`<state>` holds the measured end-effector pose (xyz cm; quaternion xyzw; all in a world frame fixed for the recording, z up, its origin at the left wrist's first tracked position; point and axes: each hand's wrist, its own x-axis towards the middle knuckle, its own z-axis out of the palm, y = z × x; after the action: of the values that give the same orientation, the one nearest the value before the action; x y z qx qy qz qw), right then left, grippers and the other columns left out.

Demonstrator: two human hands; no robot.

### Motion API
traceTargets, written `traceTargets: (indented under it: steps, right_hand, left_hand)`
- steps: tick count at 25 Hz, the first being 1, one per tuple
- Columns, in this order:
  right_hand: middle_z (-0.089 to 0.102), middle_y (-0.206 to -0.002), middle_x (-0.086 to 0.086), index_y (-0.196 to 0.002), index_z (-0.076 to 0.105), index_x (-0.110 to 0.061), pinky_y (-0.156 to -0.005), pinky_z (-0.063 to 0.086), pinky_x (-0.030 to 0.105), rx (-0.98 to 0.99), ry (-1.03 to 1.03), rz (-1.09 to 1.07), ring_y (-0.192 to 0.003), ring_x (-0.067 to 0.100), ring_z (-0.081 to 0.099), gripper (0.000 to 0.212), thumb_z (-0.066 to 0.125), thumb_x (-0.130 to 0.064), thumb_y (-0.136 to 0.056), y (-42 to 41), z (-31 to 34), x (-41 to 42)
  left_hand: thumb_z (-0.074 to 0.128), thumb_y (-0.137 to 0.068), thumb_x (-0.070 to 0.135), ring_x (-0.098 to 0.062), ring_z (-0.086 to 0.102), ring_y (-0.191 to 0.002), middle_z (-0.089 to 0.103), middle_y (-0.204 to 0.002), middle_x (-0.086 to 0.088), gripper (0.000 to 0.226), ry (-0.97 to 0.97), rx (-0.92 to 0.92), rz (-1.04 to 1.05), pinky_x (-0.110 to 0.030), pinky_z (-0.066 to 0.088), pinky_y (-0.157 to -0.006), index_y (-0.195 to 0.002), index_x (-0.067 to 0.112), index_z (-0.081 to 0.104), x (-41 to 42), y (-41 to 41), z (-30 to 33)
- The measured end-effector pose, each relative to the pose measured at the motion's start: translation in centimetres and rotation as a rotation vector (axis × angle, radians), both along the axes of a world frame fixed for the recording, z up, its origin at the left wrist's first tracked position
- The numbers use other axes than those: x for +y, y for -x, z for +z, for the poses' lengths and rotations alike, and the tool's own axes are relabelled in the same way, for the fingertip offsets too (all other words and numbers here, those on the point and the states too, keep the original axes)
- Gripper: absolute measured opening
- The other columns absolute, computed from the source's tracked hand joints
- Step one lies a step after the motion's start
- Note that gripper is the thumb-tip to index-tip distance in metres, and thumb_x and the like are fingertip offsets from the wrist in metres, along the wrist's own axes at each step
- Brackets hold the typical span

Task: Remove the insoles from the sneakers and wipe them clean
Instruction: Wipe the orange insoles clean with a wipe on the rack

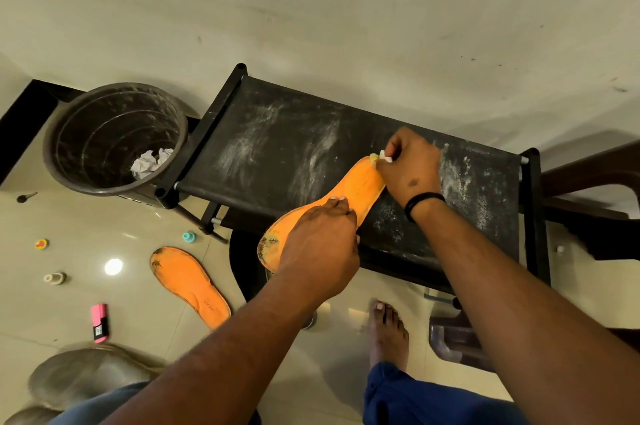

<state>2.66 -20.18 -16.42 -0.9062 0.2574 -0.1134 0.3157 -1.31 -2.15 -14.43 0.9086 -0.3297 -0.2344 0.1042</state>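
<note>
My right hand (pixel 408 168) pinches a small white wad of tissue (pixel 385 156) in curled fingers and rubs it on the far end of the orange insole (pixel 360 190) lying on the dusty black worktop (pixel 277 137). My left hand (pixel 320 244) presses down on the insole's middle, fingers bent over it, pinning it. Both insoles look to be out already; the second insole (pixel 188 286) lies on the floor (pixel 86 227), its end grimy, so I judge the wiping about half done.

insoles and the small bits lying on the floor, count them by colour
orange: 2, insole on the rack and insole on the floor
pink: 1, marker
teal: 1, small cap
yellow: 1, small disc
cream: 1, small spool
total: 6
</note>
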Motion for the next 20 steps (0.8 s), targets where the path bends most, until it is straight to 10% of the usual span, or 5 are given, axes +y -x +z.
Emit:
traceTargets:
  steps: [5, 10, 15, 20]
  right_hand:
    - [0.058, -0.066, -0.005, -0.066, 0.056, -0.016, -0.048, 0.041, 0.012, 0.271, -0.126, 0.455, -0.056, 0.007, 0.056, 0.031, 0.083, -0.001, -0.067, 0.9, 1.5, 1.5]
    - [0.056, -0.068, -0.004, -0.063, 0.046, -0.025, -0.052, 0.042, 0.024, 0.151, 0.124, 0.142, -0.063, 0.016, 0.056, 0.037, 0.073, 0.0, -0.07, 0.7, 1.0, -0.3]
    - [0.062, -0.072, 0.001, -0.068, 0.058, -0.012, -0.052, 0.056, 0.026, 0.4, -0.069, 0.552, -0.06, 0.014, 0.067, 0.025, 0.079, 0.002, -0.068, 1.9, 2.8, 1.4]
    - [0.06, -0.072, -0.001, -0.07, 0.056, -0.016, -0.052, 0.042, 0.021, 0.21, 0.131, 0.219, -0.065, 0.014, 0.055, 0.025, 0.075, 0.001, -0.07, 1.3, 1.4, -0.9]
  left_hand:
    - [0.043, -0.103, 0.031, -0.023, 0.048, -0.132, 0.043, -0.152, -0.004, 0.042, 0.027, 0.009, 0.028, -0.036, 0.039, -0.107, -0.142, 0.017, 0.049, -0.2, 0.0, 0.0]
    - [0.04, -0.104, 0.032, -0.024, 0.034, -0.145, 0.031, -0.161, -0.005, 0.046, -0.014, 0.0, 0.011, -0.036, 0.032, -0.115, -0.147, 0.015, 0.043, -0.3, -0.1, 0.0]
    - [0.044, -0.102, 0.03, -0.023, 0.041, -0.138, 0.041, -0.153, -0.002, 0.045, 0.023, -0.007, 0.009, -0.038, 0.035, -0.112, -0.146, 0.022, 0.045, -0.4, -0.2, -0.5]
    - [0.04, -0.103, 0.035, -0.028, 0.015, -0.152, 0.031, -0.161, -0.001, 0.045, -0.016, -0.03, 0.0, -0.045, 0.018, -0.121, -0.146, 0.019, 0.046, -0.1, -0.2, -0.4]
